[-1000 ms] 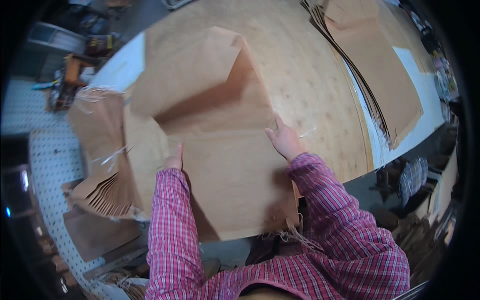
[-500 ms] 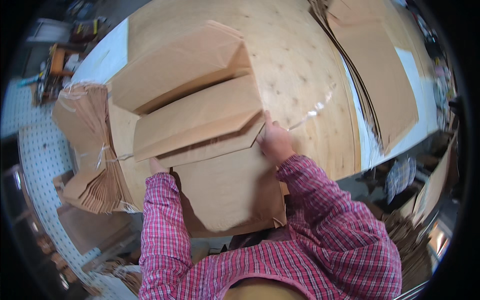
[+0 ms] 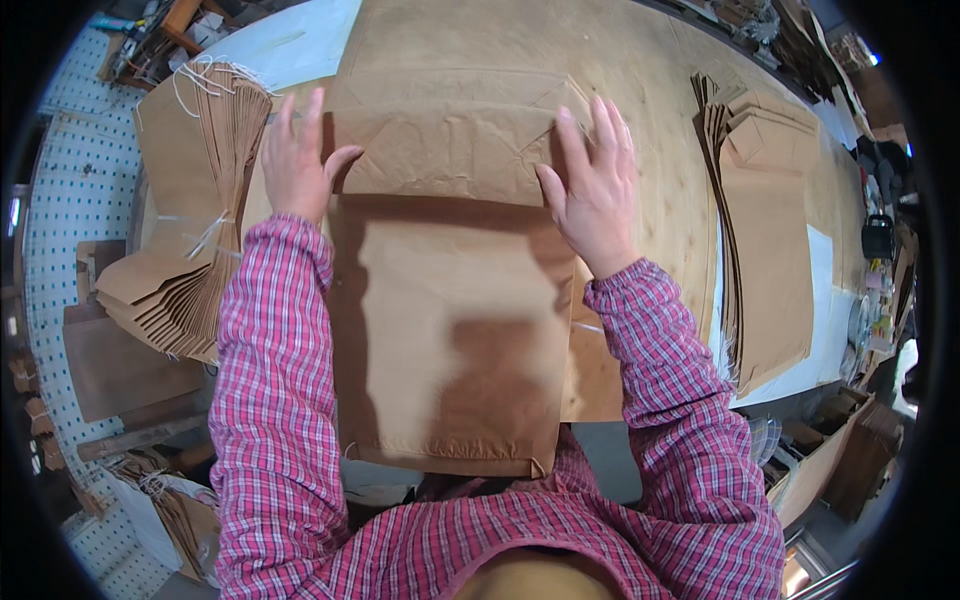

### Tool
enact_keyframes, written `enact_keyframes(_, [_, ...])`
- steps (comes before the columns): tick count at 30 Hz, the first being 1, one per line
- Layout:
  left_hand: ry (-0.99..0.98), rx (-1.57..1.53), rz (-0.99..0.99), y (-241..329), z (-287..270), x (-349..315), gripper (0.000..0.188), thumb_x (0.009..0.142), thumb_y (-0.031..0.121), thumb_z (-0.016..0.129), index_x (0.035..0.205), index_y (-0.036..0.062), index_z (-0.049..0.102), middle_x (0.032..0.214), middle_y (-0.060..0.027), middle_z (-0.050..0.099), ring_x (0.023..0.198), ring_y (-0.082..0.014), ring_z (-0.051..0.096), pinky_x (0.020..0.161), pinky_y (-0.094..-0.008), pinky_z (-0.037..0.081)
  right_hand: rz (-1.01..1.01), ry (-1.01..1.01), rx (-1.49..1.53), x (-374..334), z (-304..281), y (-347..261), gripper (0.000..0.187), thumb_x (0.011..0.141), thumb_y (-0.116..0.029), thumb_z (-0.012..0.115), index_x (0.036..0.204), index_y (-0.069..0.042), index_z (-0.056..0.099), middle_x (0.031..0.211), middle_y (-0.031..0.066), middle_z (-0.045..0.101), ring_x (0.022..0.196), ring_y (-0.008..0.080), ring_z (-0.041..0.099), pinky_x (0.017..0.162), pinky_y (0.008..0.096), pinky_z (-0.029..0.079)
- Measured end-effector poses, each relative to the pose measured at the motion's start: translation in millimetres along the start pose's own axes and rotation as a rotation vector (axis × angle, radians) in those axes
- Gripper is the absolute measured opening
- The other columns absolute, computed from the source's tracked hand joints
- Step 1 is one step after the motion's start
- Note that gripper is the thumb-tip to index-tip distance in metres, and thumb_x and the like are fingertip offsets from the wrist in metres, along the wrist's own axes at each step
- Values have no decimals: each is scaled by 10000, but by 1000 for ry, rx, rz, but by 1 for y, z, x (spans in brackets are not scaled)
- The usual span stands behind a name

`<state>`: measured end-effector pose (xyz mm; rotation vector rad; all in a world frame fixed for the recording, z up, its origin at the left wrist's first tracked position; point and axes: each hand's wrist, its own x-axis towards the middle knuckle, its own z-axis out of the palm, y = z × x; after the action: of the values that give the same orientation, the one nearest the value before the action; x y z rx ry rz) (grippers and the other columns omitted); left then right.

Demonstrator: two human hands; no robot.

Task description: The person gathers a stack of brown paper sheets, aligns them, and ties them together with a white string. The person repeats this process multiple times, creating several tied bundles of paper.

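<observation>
A large brown paper bag [image 3: 450,290] lies flat in front of me, its near end reaching past the table's front edge. At its far end a creased, folded section [image 3: 440,150] runs across, standing slightly raised and casting a shadow. Beside the left end of that section is my left hand [image 3: 298,165], fingers stretched and thumb spread, gripping nothing. My right hand [image 3: 593,185] is likewise spread at the right end, thumb near the fold's corner. Whether either palm touches the paper I cannot tell.
To the left stands a bundle of brown paper bags [image 3: 215,200] tied with white string. Another stack of bags [image 3: 770,230] lies on the right of the wooden table [image 3: 665,150]. White sheets [image 3: 300,40] cover the table's far left corner.
Both hands have let go of the folded section's near edge and moved away from me, fingers now spread. The opened flaps have come down flatter. My view has turned and shifted.
</observation>
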<state>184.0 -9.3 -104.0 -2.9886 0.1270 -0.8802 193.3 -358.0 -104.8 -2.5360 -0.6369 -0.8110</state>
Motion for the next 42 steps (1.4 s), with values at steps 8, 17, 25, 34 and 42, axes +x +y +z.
enact_keyframes(8, [-460,-493,-22,-15,22,33,565,845,400,724,1275,70,565,1434,-146,463,1332,-324,428,1092,-445,365,-24,-208,111,60,46,25,284,839,-283,708,958,-40,620,1266,154,551,1180,359,506,984,426,441])
enact_keyframes(17, [-649,-565,-382,-32,32,72,494,875,349,710,1221,47,529,1433,-213,458,1325,-333,451,1076,-418,368,156,-441,107,105,59,45,291,889,-323,664,865,-39,607,963,154,612,1006,332,571,874,430,465])
enact_keyframes(25, [-373,8,118,34,79,59,712,943,683,340,1507,248,327,1549,-77,318,1426,-277,291,1152,-508,244,195,-353,123,93,98,59,232,909,-283,632,922,-52,621,1007,163,617,1011,352,560,880,426,457])
enact_keyframes(34, [-539,-172,39,27,119,69,701,943,681,351,1473,223,388,1458,-73,422,1372,-246,360,1095,-476,335,133,-361,14,57,120,61,592,956,-522,463,1410,-142,475,1433,205,444,1278,382,465,1044,463,391])
enact_keyframes(42, [-158,-547,158,3,188,45,516,965,455,484,1343,105,513,1275,-134,545,1196,-335,503,986,-436,415,45,-158,162,32,167,85,560,891,-377,604,1341,-61,498,1333,210,500,1118,386,529,946,450,437])
